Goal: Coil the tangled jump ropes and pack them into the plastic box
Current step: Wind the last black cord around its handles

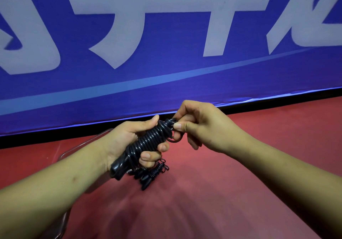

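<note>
My left hand [129, 142] grips a black jump rope [146, 142] whose cord is wound in tight turns around its handles, held slanting above the red floor. My right hand [196, 125] pinches the loose end of the cord at the top of the bundle, where a small loop hangs below the fingers. Another coiled black rope [149, 174] lies on the floor just below my left hand. The clear plastic box [63, 155] sits at the left, mostly hidden behind my left forearm.
A blue banner with large pale lettering [166, 53] stands along the back, with a black strip at its foot. Red floor [240, 183] spreads to the right and front.
</note>
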The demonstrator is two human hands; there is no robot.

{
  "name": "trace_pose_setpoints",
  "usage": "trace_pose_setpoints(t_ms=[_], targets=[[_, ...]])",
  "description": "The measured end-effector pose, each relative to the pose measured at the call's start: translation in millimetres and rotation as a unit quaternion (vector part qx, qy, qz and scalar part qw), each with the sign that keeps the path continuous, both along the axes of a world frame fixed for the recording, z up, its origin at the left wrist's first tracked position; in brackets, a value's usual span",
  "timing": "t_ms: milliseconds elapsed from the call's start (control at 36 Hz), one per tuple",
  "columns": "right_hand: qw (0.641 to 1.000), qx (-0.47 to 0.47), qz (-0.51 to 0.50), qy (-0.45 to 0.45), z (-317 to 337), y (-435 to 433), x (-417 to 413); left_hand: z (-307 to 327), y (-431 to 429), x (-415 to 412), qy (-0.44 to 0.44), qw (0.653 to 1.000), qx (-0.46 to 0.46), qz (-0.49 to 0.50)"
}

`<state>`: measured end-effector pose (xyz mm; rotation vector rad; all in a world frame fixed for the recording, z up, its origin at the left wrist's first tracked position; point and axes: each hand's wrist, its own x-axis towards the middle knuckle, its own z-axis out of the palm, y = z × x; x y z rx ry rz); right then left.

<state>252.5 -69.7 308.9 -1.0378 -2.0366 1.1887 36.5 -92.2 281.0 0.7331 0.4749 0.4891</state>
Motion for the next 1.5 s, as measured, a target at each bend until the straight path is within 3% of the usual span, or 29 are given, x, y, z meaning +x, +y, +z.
trace_pose_setpoints(t_ms=[194, 417, 556, 667, 861, 944, 1083, 1222, 1389, 1500], targets=[[0.994, -0.029, -0.075, 0.077, -11.2, -3.8, -10.2, -0.1, -4.8, 14.7, 0.051, 0.994, 0.027, 0.096], [0.974, -0.064, -0.093, 0.198, -14.2, 1.2, -14.3, 6.6, -7.6, 23.7, 0.029, 0.989, 0.047, 0.133], [0.979, -0.072, -0.043, 0.187, -13.7, 2.1, -10.5, 0.9, -8.7, 28.1, 0.071, 0.974, 0.068, 0.205], [0.975, -0.081, -0.067, 0.194, -15.2, 3.6, -7.3, -4.5, -5.4, 28.4, 0.133, 0.959, 0.082, 0.237], [0.938, -0.235, -0.043, 0.251, -15.8, 4.6, -7.6, -12.5, 0.9, 18.4, 0.187, 0.946, 0.123, 0.234], [0.958, -0.219, -0.035, 0.183, -18.8, 7.0, -10.6, -9.1, -1.2, 17.2, 0.222, 0.936, 0.168, 0.217], [0.968, -0.171, -0.122, 0.138, -28.0, 8.1, -20.5, -6.5, -7.9, 16.2, 0.252, 0.933, 0.172, 0.191], [0.93, -0.222, -0.204, 0.213, -21.6, 14.1, -29.5, -11.9, -2.9, -6.3, 0.275, 0.921, 0.18, 0.21], [0.92, -0.281, -0.173, 0.212, -30.9, 12.3, -45.9, -22.8, -8.4, -28.4, 0.267, 0.931, 0.134, 0.21], [0.896, -0.325, -0.205, 0.221, -38.7, 26.0, -71.2, -27.0, 2.6, -46.6, 0.278, 0.918, 0.079, 0.27]])
